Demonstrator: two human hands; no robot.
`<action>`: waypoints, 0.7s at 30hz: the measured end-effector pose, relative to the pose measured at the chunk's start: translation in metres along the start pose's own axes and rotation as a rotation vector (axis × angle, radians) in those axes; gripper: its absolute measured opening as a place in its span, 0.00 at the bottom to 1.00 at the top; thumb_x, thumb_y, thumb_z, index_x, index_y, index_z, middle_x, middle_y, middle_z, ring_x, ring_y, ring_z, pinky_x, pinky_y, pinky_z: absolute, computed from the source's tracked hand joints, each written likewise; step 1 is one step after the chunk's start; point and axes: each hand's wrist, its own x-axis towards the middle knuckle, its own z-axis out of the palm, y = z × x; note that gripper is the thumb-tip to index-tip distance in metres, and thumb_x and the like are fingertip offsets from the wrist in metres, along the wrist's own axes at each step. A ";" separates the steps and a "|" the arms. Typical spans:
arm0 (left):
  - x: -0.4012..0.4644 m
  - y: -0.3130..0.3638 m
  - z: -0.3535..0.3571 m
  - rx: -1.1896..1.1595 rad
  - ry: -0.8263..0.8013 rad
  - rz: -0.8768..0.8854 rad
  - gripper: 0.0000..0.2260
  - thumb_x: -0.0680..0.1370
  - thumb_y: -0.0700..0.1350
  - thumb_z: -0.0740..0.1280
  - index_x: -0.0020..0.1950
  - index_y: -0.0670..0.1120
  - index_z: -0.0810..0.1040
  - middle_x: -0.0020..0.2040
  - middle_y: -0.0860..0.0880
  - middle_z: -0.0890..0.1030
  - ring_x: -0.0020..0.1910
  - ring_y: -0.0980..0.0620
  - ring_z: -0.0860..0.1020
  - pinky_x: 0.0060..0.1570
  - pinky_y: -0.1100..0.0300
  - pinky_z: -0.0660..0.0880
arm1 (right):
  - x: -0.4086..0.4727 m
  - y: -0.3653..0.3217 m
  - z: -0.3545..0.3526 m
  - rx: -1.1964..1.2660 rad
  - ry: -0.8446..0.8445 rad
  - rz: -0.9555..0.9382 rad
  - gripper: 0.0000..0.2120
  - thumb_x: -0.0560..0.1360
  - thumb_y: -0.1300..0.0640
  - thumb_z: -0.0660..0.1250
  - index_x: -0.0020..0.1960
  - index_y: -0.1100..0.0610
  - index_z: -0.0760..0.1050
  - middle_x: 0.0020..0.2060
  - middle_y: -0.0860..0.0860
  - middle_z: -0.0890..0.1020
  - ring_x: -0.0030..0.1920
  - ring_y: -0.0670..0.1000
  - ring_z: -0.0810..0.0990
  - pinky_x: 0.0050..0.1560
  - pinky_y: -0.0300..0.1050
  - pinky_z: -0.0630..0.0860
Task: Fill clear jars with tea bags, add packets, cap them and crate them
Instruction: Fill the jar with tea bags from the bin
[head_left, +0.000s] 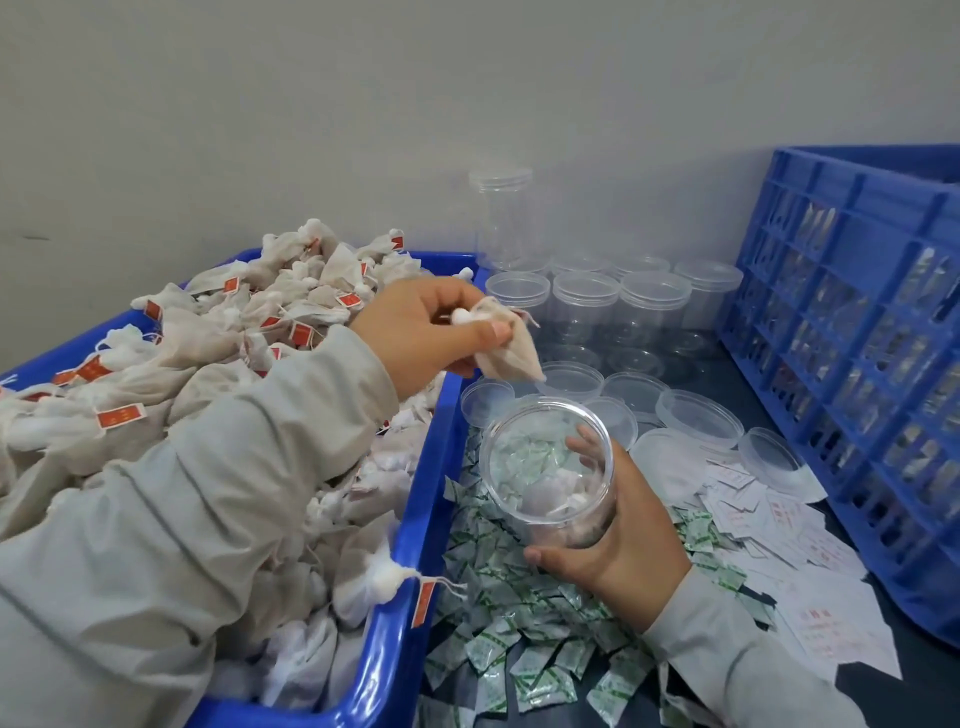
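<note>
Pinched between thumb and fingertips of the left hand (423, 332), a white cloth tea bag (506, 345) hangs just above and slightly behind the mouth of a clear round plastic jar (548, 470). The right hand (618, 535) wraps that jar from below and behind, thumb under its base and fingers curled round the far wall, tilting the opening toward the camera. Inside the jar a few tea bags already lie at the bottom, so the filling step looks under way and far from done.

The next move seems to call for bringing the bag squarely over the opening and letting go, with the jar held steady so the bag clears the rim.

The left forearm, in a pale grey sleeve, reaches across a blue plastic tub (410, 597) heaped with tagged tea bags, left of the jar. Under the jar lies a spread of green-and-white sachets (514, 644), and to the right of the jar are white paper packets printed in red (779, 525). Behind the jar sit loose clear round lids (698, 415) and, further back, empty clear jars (587, 301) in rows. Right of the jar stands a blue lattice crate (841, 322).
</note>
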 end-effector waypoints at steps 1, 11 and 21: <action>-0.004 0.003 0.005 0.036 -0.048 0.036 0.06 0.72 0.38 0.71 0.40 0.49 0.80 0.33 0.55 0.81 0.32 0.60 0.78 0.32 0.67 0.75 | 0.000 -0.001 0.000 0.001 0.007 -0.002 0.44 0.49 0.43 0.79 0.60 0.32 0.61 0.61 0.40 0.71 0.65 0.43 0.70 0.66 0.48 0.68; -0.025 0.003 0.031 0.504 -0.296 0.278 0.12 0.66 0.42 0.73 0.38 0.60 0.76 0.36 0.62 0.76 0.36 0.68 0.75 0.38 0.77 0.68 | 0.002 -0.008 0.001 0.001 -0.042 -0.048 0.43 0.54 0.43 0.76 0.66 0.53 0.68 0.59 0.52 0.77 0.59 0.53 0.77 0.58 0.58 0.75; -0.018 0.000 0.016 0.782 -0.368 0.367 0.08 0.70 0.49 0.70 0.49 0.55 0.81 0.40 0.65 0.73 0.41 0.63 0.72 0.46 0.72 0.68 | 0.002 -0.012 0.002 0.036 -0.007 -0.098 0.38 0.52 0.44 0.76 0.58 0.31 0.65 0.56 0.39 0.76 0.58 0.43 0.76 0.58 0.41 0.74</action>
